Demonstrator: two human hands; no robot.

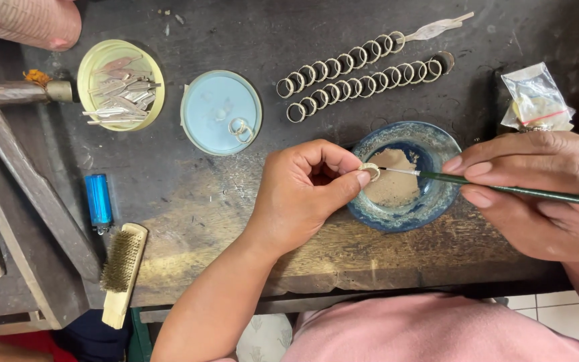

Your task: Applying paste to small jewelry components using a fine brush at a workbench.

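My left hand [303, 191] pinches a small pale metal ring [369, 170] between thumb and forefinger, held over the rim of a blue glazed bowl [437, 141] with beige paste in it. A thin green-handled brush [504, 188] is gripped in my right hand [544, 194], and its fine tip touches the ring. Both hands hover above the dark worn workbench [189, 201].
Two rows of rings [363, 74] lie at the back. A light blue lid [220, 112] holds two rings; a yellow lid [120, 84] holds metal strips. A blue lighter [98, 200], a wire brush [122, 271] and a small plastic bag [537, 97] lie nearby.
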